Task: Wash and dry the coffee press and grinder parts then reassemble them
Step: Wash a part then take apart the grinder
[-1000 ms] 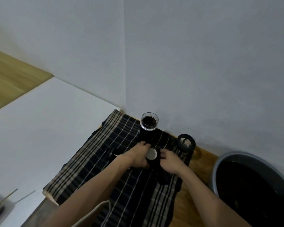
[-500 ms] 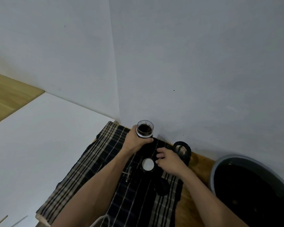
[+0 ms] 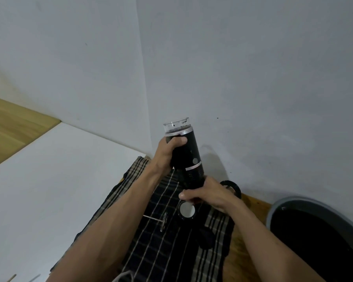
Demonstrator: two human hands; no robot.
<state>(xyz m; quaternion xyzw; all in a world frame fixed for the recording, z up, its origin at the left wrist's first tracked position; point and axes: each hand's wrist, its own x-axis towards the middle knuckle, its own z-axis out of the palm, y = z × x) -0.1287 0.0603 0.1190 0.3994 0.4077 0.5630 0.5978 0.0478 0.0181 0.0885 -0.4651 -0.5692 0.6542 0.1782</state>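
I have my left hand (image 3: 167,153) wrapped round the grinder body (image 3: 184,154), raised over the checked cloth (image 3: 151,247); my right hand (image 3: 210,195) clasps its lower end. A wet, loose base could slip off

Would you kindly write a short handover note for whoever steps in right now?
Left hand grips the upper body of the black grinder; right hand grips its lower end, the grinder lifted and tilted above the plaid cloth.
On the cloth: a round white-centred part, a small metal disc on a thin rod, a black ring.
Basin at right.
Left: finish reassembly with those loose parts.
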